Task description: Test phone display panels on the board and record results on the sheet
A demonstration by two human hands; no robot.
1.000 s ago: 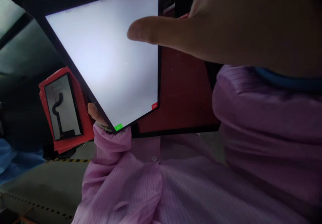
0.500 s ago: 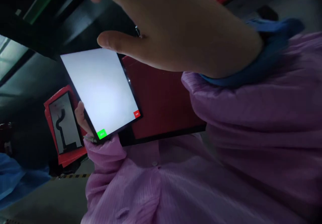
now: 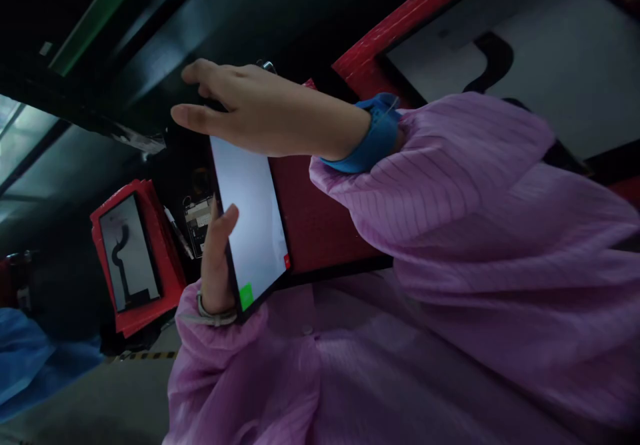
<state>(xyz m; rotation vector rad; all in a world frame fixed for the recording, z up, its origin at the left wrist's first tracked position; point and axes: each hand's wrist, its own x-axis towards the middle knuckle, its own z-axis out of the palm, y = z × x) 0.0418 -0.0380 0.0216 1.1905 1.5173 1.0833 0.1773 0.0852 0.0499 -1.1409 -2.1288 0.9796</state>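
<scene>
A tablet-like display (image 3: 253, 212) glows white, with a green block and a red block at its lower corners. My left hand (image 3: 217, 258) grips its left edge, thumb over the front; the fingers behind are mostly hidden. Across the top end of the display lies my right hand (image 3: 265, 108), open, thumb and fingers apart and pointing left. It covers the upper edge, and whether it touches the display I cannot tell. A blue band (image 3: 370, 138) circles my right wrist. Under the display is a dark red mat (image 3: 325, 218).
To the left, a display panel with a black ribbon cable (image 3: 135, 252) rests on red padding (image 3: 173, 272). Beside it are a white pen (image 3: 179, 232) and a small circuit-like part (image 3: 197, 218). A larger similar panel (image 3: 565, 52) lies upper right. Blue cloth (image 3: 30, 365) shows at far left.
My right hand has moved down and away from the camera, over the display's top end. The display has turned to a steeper angle and shifted right with my left hand. The larger panel has become visible.
</scene>
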